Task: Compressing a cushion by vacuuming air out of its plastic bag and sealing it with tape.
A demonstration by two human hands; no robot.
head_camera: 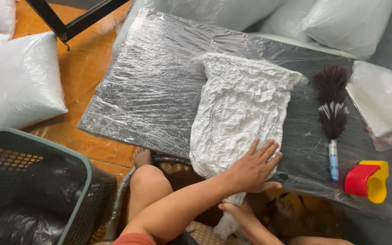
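A crinkled white pillow in a tight plastic bag (239, 113) lies on a dark board wrapped in clear film (155, 86). My left hand (252, 167) presses flat on the pillow's near end, fingers spread. Just below the board's near edge, my right hand (241, 217) is closed around the bunched neck of the plastic bag (227, 223), which hangs down off the board. My bare knee and foot (144, 170) are beside the board's edge.
A feather duster with a blue-white handle (333, 113) and a red and yellow plastic piece (367, 181) lie on the board's right. A grey flexible hose (118, 202) runs under it. A green basket with a black bag (37, 190) stands left; bagged white pillows (21, 81) lie around.
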